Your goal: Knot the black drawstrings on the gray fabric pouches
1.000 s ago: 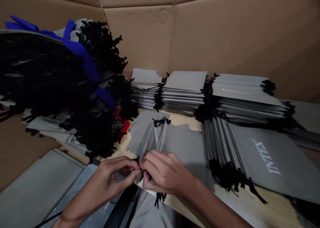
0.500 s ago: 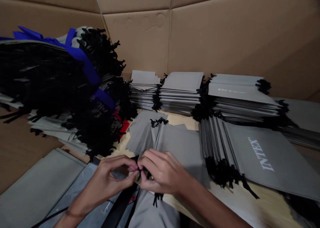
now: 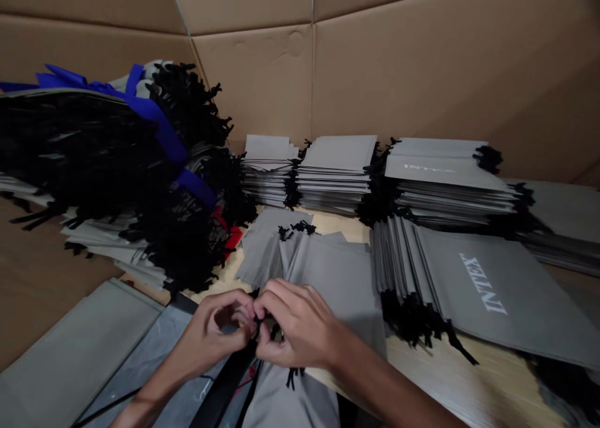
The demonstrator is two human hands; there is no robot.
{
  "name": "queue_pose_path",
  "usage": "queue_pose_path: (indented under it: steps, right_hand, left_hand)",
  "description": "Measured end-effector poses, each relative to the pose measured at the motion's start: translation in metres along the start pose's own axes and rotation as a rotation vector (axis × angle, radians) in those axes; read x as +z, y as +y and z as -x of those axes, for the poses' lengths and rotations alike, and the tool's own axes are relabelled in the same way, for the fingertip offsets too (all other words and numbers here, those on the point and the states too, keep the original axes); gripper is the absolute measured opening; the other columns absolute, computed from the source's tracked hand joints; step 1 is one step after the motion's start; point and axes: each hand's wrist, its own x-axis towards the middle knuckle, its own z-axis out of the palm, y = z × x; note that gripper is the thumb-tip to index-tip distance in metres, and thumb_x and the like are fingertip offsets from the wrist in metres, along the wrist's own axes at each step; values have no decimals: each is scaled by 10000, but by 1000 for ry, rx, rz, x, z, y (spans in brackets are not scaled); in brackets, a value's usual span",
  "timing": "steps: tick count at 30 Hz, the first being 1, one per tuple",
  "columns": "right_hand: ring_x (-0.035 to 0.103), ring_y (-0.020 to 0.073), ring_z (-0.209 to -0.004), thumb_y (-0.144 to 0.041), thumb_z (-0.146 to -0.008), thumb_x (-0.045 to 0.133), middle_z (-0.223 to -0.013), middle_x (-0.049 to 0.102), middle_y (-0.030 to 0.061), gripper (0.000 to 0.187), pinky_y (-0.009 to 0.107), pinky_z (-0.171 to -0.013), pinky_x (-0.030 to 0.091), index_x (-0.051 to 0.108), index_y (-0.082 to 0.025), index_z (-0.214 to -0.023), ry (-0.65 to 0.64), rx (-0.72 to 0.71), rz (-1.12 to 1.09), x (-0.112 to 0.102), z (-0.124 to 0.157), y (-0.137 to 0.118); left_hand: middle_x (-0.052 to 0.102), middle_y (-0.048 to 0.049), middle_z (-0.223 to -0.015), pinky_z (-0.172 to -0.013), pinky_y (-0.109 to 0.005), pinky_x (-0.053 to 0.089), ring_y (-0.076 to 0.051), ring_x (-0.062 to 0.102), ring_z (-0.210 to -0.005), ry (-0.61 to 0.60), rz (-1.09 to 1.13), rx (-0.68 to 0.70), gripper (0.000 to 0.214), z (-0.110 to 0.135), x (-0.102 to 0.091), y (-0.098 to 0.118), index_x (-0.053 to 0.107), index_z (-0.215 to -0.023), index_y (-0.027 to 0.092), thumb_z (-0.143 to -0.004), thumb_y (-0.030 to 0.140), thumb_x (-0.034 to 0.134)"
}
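Note:
Both hands meet at the bottom centre, fingertips almost touching. My left hand [image 3: 210,331] is closed in a pinch on a black drawstring cord [image 3: 255,327]. From the other side my right hand [image 3: 300,328] pinches the same cord, its fingers curled and partly hiding it. Below the right hand, black cord ends [image 3: 294,377] hang over grey fabric [image 3: 290,400]; whether this belongs to the same piece I cannot tell. Just behind the hands lie grey fabric drawstring bags [image 3: 337,272], with knotted black cord ends at their far edge.
Stacked grey bags [image 3: 335,156] line the cardboard wall [image 3: 398,72]. At right lies a fanned bundle with an INTEX-printed bag [image 3: 525,297]. A tall pile of black-corded bags, tied with blue ribbon [image 3: 162,125], rises at left. A flat grey bag [image 3: 75,347] lies front left.
Both hands stay together at the cord, with small shifts of the fingers. The left fingers curl more tightly and the fingertips sit slightly further left. The view has shifted slightly.

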Motion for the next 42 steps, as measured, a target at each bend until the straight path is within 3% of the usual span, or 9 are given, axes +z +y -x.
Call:
queue_pose_path:
  steps: [5,16,24,32,38,42]
  right_hand:
    - [618,173,-777,-176,-729,573,-889,627,-25,254,327,-604,327,544,-261,-967,14,13,-20,-1,-1,0]
    - [595,163,-796,-168,-750,555,-887,608,-32,241,340,-594,302,553,-260,-973,-12,-16,-18,-8,0,3]
    - [599,197,-808,-173,-807,560,-865,647,-1,150,370,-569,306,565,-247,-937,-67,-119,135,-10,0,4]
    - [565,211,-778,-211,-850,586,-836,625,13,66,382,-521,321,577,-232,-911,-88,-255,257,-6,2,7]
    - [553,208,-768,-226,-823,606,-837,633,6,103,377,-515,298,585,-236,-924,-87,-255,236,-3,2,9]
    - [560,207,-759,-192,-775,578,-839,635,3,182,370,-529,286,577,-243,-950,-71,-207,166,-3,0,5]
  left_hand:
    - [759,-27,-768,-638,-230,569,-158,699,-670,1,46,2,145,0,3,3,754,-822,168,-802,290,831]
    - [834,-20,-817,-705,-194,641,-160,789,-721,17,-256,205,42,3,-8,18,823,-913,195,-889,195,789]
    - [879,-3,-869,-737,-179,625,-158,823,-757,-101,-444,225,143,2,-20,21,873,-954,221,-920,152,753]
    - [810,23,-810,-700,-187,543,-151,722,-732,-180,-556,202,218,-1,-15,30,803,-856,199,-814,65,637]
    - [706,40,-744,-569,-196,394,-144,604,-695,-175,-512,163,209,-1,-9,27,718,-785,203,-705,38,618]
    - [634,51,-709,-631,-211,406,-138,551,-686,-161,-420,142,167,-2,-7,24,657,-732,203,-675,48,633]
